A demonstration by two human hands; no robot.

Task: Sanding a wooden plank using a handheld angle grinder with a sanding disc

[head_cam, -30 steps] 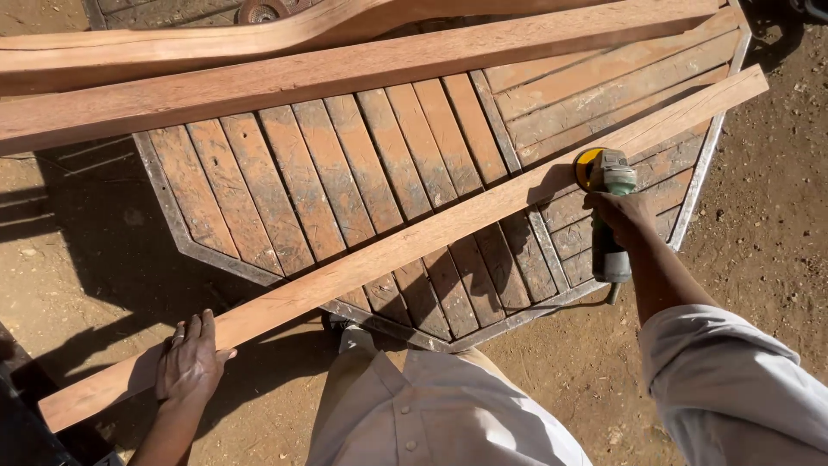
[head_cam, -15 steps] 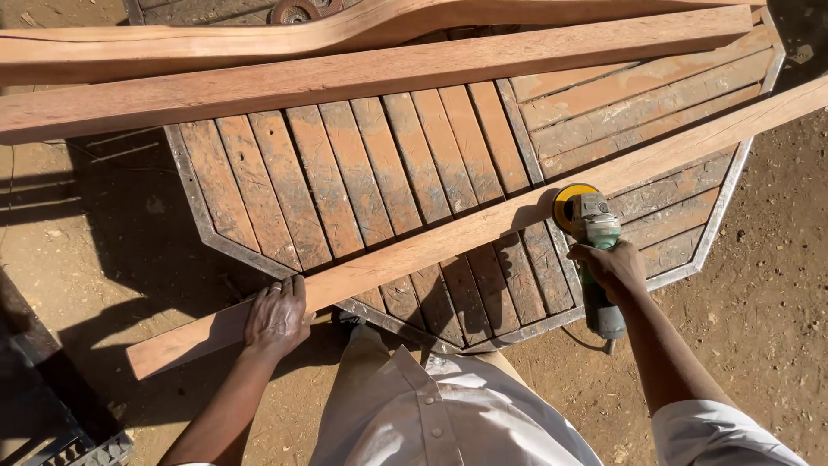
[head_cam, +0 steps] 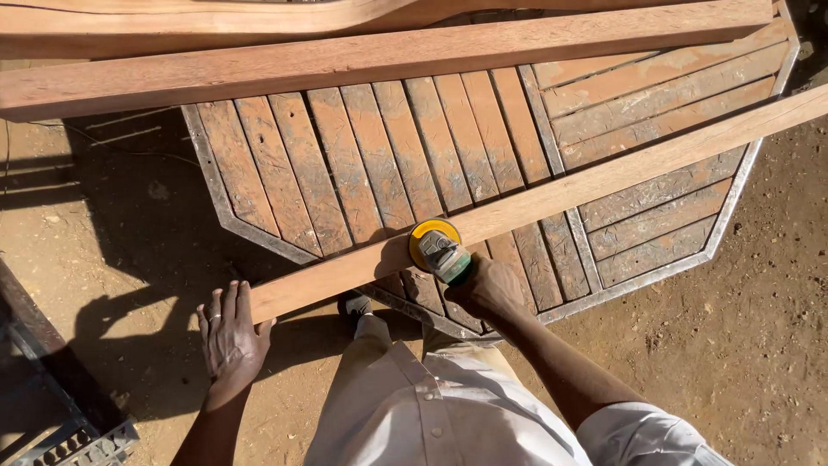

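Observation:
A long reddish wooden plank lies diagonally across a slatted wooden tabletop. My left hand presses flat against the plank's near left end, fingers spread. My right hand grips a grey power sander with a yellow round disc, and the disc rests on the plank's face near the tabletop's front edge. My light shirt and trousers fill the bottom middle of the view.
A thicker wooden beam and a curved wooden piece lie across the far side of the tabletop. A dark metal frame stands at the bottom left. Dirt ground surrounds everything.
The sander has slid left along the plank toward its near end. My left hand has stayed at the plank's end as the view shifted right.

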